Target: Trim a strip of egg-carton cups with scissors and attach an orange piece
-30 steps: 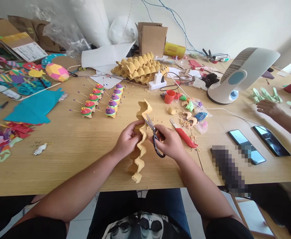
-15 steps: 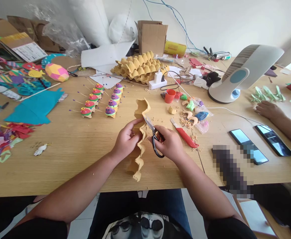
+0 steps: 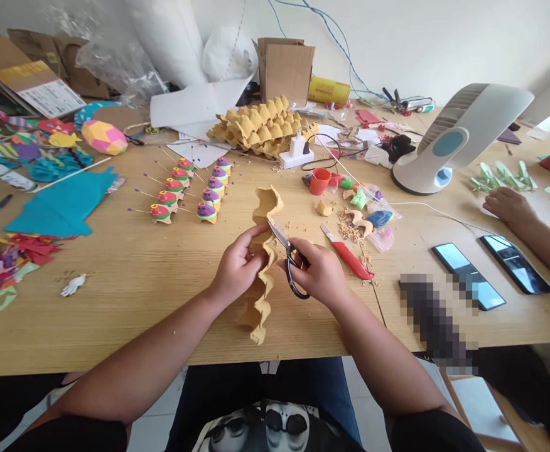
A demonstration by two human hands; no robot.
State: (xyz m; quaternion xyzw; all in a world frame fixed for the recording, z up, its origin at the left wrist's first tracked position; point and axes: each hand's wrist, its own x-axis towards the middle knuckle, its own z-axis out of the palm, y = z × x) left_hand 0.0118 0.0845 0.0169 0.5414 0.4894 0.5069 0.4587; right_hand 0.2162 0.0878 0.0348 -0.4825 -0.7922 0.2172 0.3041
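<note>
With the strip as the clock's centre, one heap of paper scraps [image 3: 11, 270] lies at nine o'clock, and one bottle [image 3: 9, 172] at ten, on its side. One blue sheet [image 3: 63, 201] is also at ten, and nearer, at nine, is one small white figure [image 3: 73, 285]. One pink-and-yellow ball [image 3: 105, 137] sits at ten, farther off. Then come two rows of painted cups, stuck with thin pins: the red row [image 3: 167, 196] between ten and eleven, the purple row [image 3: 211, 194] at eleven, apparently five cups each.

The left hand [image 3: 237, 267] pinches the strip's near-left side between thumb and fingers. The one egg-tray strip [image 3: 257, 307] is mid-table, running from twelve to six. Behind it at twelve is a pile of egg trays [image 3: 260, 125], too tangled to count. The right hand [image 3: 322, 273] grips one pair of scissors [image 3: 281, 236], fingers in the handles, blades at the strip's edge pointing toward eleven.

One red cup [image 3: 319, 182] stands at one o'clock, one red knife [image 3: 353, 257] lies near three, one fan [image 3: 449, 144] stands at two, and two phones [image 3: 468, 276] lie at three. One co-worker's hand [image 3: 508, 206] rests between two and three.
</note>
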